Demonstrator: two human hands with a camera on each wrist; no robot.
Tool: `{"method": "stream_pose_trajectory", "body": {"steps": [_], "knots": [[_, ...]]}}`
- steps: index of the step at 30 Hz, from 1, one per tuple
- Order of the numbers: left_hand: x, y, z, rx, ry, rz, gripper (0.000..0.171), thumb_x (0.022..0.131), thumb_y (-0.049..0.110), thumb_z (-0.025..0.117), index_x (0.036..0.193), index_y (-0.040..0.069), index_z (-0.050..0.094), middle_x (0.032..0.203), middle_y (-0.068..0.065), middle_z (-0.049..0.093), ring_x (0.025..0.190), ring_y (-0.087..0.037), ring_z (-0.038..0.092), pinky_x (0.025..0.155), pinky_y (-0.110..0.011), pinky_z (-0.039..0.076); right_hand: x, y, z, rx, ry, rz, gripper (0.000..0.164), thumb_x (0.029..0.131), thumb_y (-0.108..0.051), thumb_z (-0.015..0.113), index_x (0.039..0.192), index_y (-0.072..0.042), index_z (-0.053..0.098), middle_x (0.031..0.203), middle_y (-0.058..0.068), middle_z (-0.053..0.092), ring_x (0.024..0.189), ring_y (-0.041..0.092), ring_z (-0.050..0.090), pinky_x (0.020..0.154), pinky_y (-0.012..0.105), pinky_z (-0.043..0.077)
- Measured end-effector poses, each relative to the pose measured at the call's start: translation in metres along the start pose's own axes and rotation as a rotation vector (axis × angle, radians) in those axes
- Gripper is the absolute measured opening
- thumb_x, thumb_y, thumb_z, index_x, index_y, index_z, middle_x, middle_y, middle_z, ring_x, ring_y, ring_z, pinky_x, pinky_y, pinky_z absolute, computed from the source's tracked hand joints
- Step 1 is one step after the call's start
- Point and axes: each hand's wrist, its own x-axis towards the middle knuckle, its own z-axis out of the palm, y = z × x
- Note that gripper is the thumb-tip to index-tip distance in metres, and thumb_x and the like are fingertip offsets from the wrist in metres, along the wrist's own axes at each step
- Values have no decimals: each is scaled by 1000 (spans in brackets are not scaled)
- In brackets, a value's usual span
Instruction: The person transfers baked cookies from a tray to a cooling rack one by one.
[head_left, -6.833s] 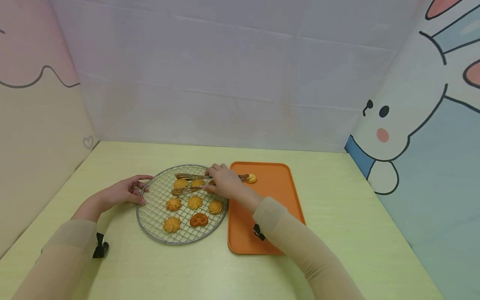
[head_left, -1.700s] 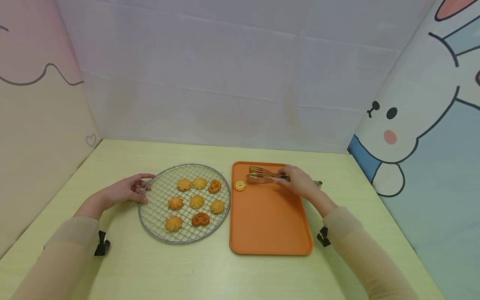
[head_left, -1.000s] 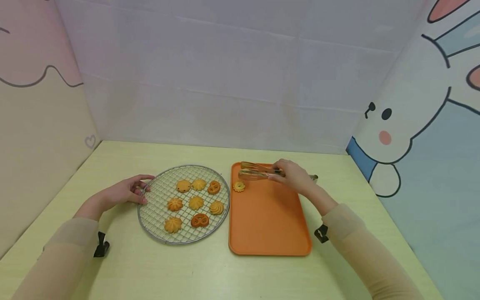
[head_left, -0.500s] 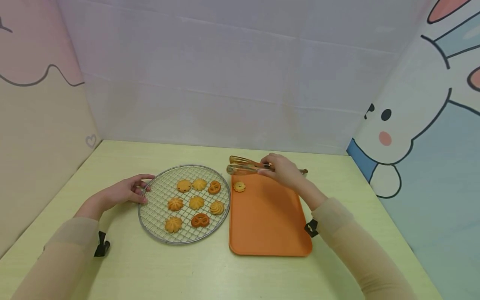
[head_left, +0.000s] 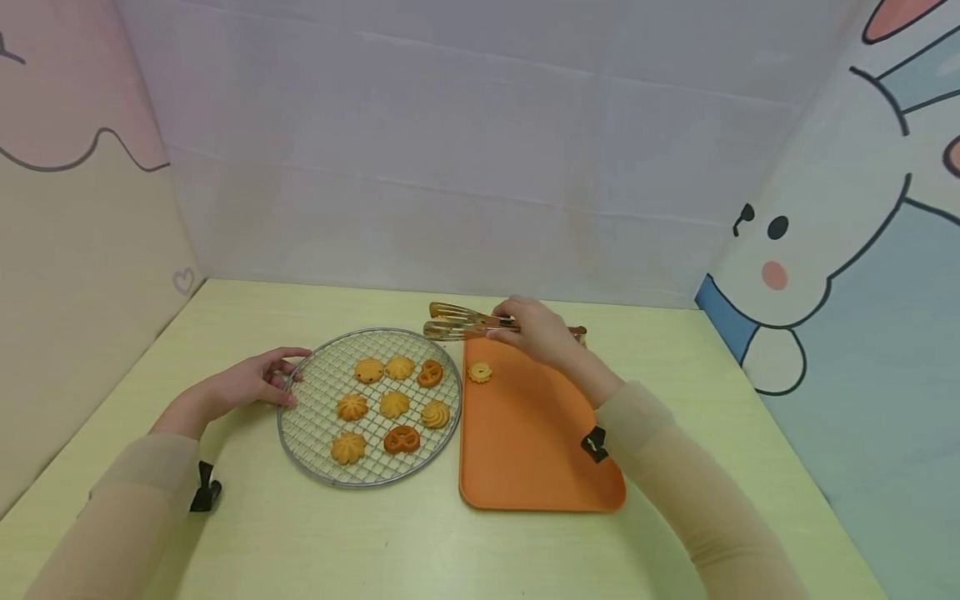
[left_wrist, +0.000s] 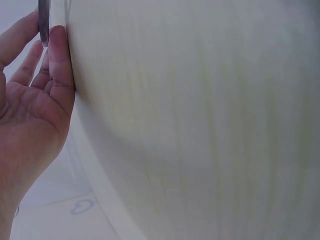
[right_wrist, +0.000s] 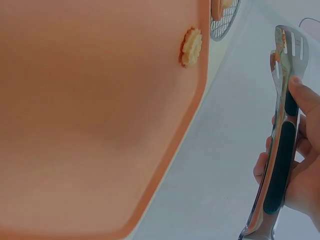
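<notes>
My right hand (head_left: 534, 332) grips a pair of metal serving tongs (right_wrist: 280, 170) with dark handle grips. Their slotted ends point left, past the far left corner of an orange tray (head_left: 532, 433). Between the ends no food shows. One small round cookie (head_left: 480, 372) lies on the tray near its left edge. Left of the tray is a round wire rack (head_left: 307, 417), bearing two pretzels, one of them the front pretzel (head_left: 402, 439), and several cookies such as the swirled cookie (head_left: 435, 414). My left hand (head_left: 251, 383) holds the rack's left rim between thumb and fingers.
A pale yellow table (head_left: 420, 542) carries the rack and tray, which sit close side by side. A grey-white back wall (head_left: 435, 167) rises behind it. Printed side panels close in left and right, a rabbit drawing (head_left: 795, 275) on the right one.
From above the tray, the tongs have moved left and farther back with my right hand. A pretzel now lies at the rack's back right. My left hand stays at the rim.
</notes>
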Motion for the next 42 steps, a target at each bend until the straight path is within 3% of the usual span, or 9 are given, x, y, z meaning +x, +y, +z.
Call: {"method": "stream_pose_trajectory", "body": {"steps": [13, 20, 28, 42], "knots": [[0, 2, 0, 12, -6, 11, 86, 79, 14, 76, 147, 3, 24, 122, -22, 47, 87, -13, 51, 76, -23, 44, 23, -20, 14, -9, -17, 37, 40, 90, -41, 60, 120, -14, 61, 116, 2, 60, 98, 20, 57, 76, 38, 49], [0, 0, 0, 13, -5, 8, 86, 79, 14, 76, 147, 4, 24, 123, -22, 47, 87, -13, 51, 76, -24, 44, 35, -27, 30, -24, -47, 71, 40, 90, -43, 60, 119, -16, 61, 115, 0, 58, 90, 17, 56, 71, 35, 49], [-1, -1, 0, 12, -2, 9, 87, 79, 14, 76, 147, 4, 24, 123, -23, 46, 88, -13, 52, 77, -24, 44, 42, -40, 50, -82, -76, 60, 40, 89, -44, 60, 119, -16, 61, 116, 0, 59, 101, 21, 56, 72, 35, 50], [0, -1, 0, 1, -4, 14, 87, 78, 14, 76, 147, 3, 24, 122, -23, 46, 87, -13, 52, 77, -24, 45, 46, -39, 73, -182, -79, 74, 42, 90, -46, 58, 122, -18, 60, 115, -1, 58, 101, 21, 54, 74, 35, 50]]}}
